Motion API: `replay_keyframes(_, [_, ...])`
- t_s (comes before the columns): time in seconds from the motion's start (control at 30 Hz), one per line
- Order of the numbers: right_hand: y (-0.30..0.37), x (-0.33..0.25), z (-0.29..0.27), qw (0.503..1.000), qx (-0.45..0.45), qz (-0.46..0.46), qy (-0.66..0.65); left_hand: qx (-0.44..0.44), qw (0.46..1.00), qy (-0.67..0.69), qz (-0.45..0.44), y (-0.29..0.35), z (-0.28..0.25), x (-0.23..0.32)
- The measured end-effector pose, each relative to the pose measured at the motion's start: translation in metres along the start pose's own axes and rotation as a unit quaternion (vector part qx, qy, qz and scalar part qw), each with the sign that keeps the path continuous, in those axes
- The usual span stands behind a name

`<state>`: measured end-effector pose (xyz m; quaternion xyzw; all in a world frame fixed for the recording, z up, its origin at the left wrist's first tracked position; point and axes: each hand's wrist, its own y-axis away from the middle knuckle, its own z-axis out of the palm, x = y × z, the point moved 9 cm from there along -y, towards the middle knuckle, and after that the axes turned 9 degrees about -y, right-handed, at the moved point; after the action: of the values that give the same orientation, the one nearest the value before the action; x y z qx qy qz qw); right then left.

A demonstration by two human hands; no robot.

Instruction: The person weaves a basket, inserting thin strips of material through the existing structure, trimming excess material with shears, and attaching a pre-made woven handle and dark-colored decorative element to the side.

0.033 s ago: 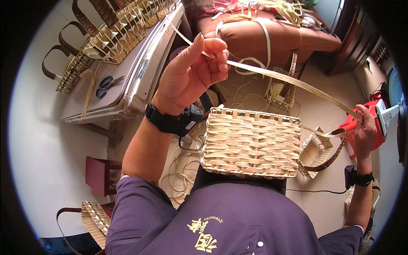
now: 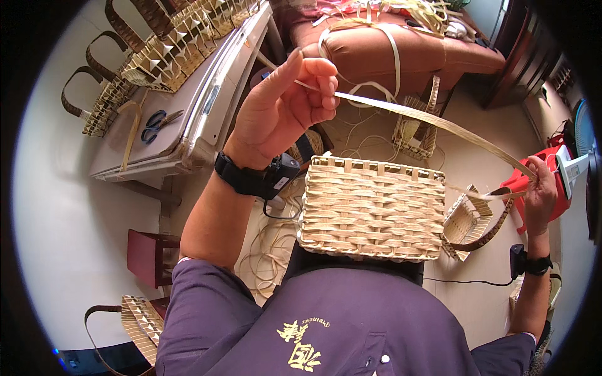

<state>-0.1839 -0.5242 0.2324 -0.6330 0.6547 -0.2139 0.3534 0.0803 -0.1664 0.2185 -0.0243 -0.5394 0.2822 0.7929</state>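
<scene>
- Left hand (image 2: 282, 116), raised on the far side: fingers curled around one pale strip (image 2: 426, 118).
- Right hand (image 2: 540, 195): pinching the same strip — seemingly to keep its length clear of the basket (image 2: 373, 210).
- That one basket rests on the lap (image 2: 307, 266) — presumably leaving both hands free.
- Two handled baskets (image 2: 467, 219) sit beyond, one far, one right.
- One pair of scissors (image 2: 157, 128) lies on the left table (image 2: 157, 150).

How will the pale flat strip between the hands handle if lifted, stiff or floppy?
The pale flat strip likely flexes easily with some spring, since it bows smoothly between the left hand and right hand. Being thin and narrow, it is probably light. It may tangle if released, judging by the loose strips looped on the floor.
</scene>
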Motion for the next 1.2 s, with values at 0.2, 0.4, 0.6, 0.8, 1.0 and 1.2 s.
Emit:
replay_keyframes(0.2, [0.038,0.031,-0.007,0.998,-0.025,0.007,0.055,0.052,0.994,-0.088,-0.044,0.015,-0.018,-0.009])
replay_keyframes(0.4, [0.078,0.070,-0.007,0.991,-0.043,0.070,0.101,0.111,0.982,-0.140,-0.057,0.019,-0.022,-0.018])
replay_keyframes(0.6, [0.104,0.080,0.003,0.978,-0.085,0.118,0.148,0.115,0.939,-0.292,-0.138,0.023,-0.017,-0.042])
replay_keyframes(0.8, [0.104,0.060,0.024,0.948,-0.230,0.198,0.098,0.117,0.944,-0.288,-0.113,0.009,-0.009,-0.042])
replay_keyframes(1.0, [0.045,-0.028,0.064,0.944,-0.258,0.166,-0.123,0.051,0.936,-0.310,-0.158,-0.019,0.033,-0.087])
replay_keyframes(1.2, [0.022,-0.096,0.117,0.801,-0.289,0.265,-0.452,-0.017,0.929,-0.325,-0.176,-0.038,0.075,-0.119])
